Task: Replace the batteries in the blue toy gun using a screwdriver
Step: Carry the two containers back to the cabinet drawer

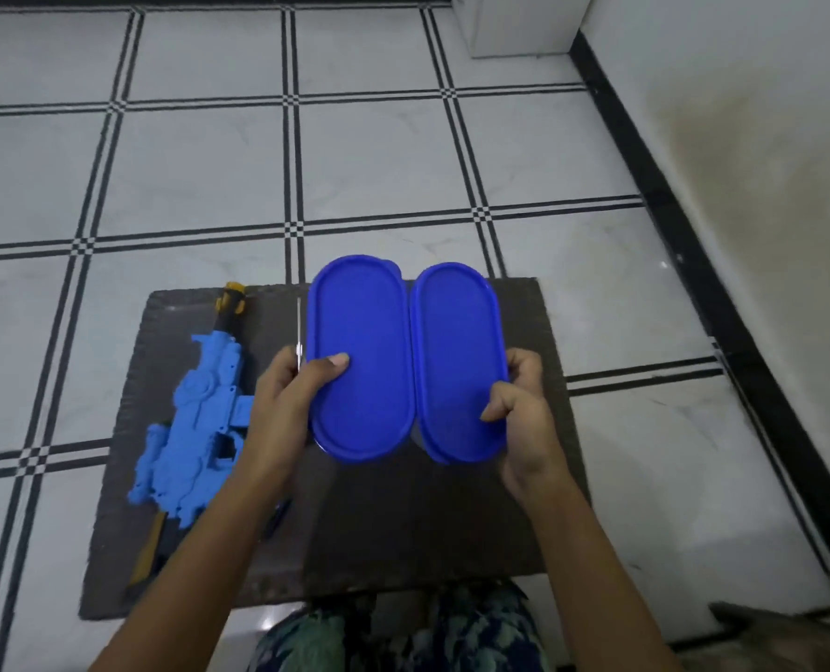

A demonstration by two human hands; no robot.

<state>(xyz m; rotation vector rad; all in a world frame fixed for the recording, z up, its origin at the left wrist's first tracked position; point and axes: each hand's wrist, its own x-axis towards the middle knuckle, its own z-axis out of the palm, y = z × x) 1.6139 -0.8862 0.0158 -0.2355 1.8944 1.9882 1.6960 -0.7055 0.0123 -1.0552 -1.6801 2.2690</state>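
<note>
Down on white black-lined floor tiles (209,162), a dark mat (403,526). Left hand (289,395) grips one blue oval lidded box (359,356), right hand (524,405) grips the twin box (456,361); pale wall (766,186) close right, tiles ahead.

Bare forearms (199,550); dark garment (403,637) printed teal, perhaps floral

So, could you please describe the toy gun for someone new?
Look at the dark mat on the tiled floor. The toy gun lies along its left side, beside two smooth oval boxes. It alone is pale blue, knobbly, with yellow tips.
</note>
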